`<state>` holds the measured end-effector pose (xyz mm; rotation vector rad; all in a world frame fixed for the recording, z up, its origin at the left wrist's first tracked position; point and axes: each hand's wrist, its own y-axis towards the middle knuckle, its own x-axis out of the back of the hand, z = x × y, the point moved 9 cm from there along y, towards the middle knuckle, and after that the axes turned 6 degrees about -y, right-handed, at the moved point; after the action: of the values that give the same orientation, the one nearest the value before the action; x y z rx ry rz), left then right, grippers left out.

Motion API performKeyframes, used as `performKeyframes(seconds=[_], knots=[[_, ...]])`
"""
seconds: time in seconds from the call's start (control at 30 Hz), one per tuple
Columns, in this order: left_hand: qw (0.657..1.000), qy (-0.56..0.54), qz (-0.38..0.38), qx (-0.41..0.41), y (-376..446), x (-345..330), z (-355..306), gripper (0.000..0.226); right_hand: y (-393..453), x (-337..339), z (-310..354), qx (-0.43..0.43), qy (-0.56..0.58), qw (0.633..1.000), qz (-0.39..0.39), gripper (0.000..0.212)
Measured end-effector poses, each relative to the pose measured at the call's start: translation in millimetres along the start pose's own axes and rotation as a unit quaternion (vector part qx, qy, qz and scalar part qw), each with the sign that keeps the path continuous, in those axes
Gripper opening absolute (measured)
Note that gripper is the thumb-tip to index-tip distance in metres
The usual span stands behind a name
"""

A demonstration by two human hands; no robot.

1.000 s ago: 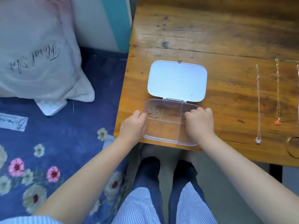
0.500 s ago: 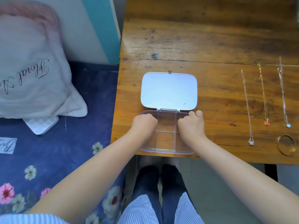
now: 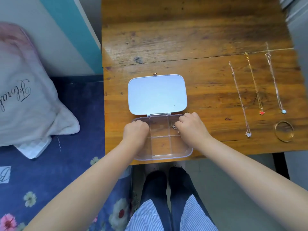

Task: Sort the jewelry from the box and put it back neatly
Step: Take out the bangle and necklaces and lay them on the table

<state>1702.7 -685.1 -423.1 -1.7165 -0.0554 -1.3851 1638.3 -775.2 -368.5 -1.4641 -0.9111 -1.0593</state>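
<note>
A clear compartment box (image 3: 166,157) sits at the near edge of the wooden table, its white lid (image 3: 156,94) folded back flat. My left hand (image 3: 135,132) is curled into the far left compartment and hides what lies there. My right hand (image 3: 191,127) is curled over the far right compartment, fingertips pinched on a silver jewelry piece (image 3: 174,126). The middle and near compartments look empty.
Three necklaces lie straight on the right of the table: one with a clear pendant (image 3: 240,100), one with a red pendant (image 3: 255,85), one with a pale blue pendant (image 3: 275,84). A gold bangle (image 3: 284,130) lies near them. A pillow (image 3: 25,97) rests on the floral bedspread (image 3: 66,164) at left.
My left hand has moved from the box's left side into the far left compartment, covering the silver chain seen there. The right hand stays at the far right compartment. My view shifted.
</note>
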Motion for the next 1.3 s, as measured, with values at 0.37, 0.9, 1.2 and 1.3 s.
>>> performKeyframes(seconds=[0.37,0.9,1.2,1.3], knots=[[1.0,-0.007,-0.01,-0.007,-12.4,8.3,-0.2,0.03,-18.7,8.8,-45.2,-0.082,0.196,0.977,-0.01,0.021],[0.842,-0.537,-0.006,-0.045,-68.3,159.4,-35.0,0.03,-83.9,171.5,-126.0,-0.152,0.38,0.905,-0.112,0.008],[0.706,-0.708,-0.005,-0.017,-11.1,261.7,-93.3,0.031,-52.5,215.3,-253.6,-0.202,0.465,0.835,-0.213,0.006],[0.652,-0.757,-0.042,0.027,32.2,297.3,-109.4,0.021,-17.7,221.7,-307.0,-0.203,0.472,0.827,-0.226,0.007]])
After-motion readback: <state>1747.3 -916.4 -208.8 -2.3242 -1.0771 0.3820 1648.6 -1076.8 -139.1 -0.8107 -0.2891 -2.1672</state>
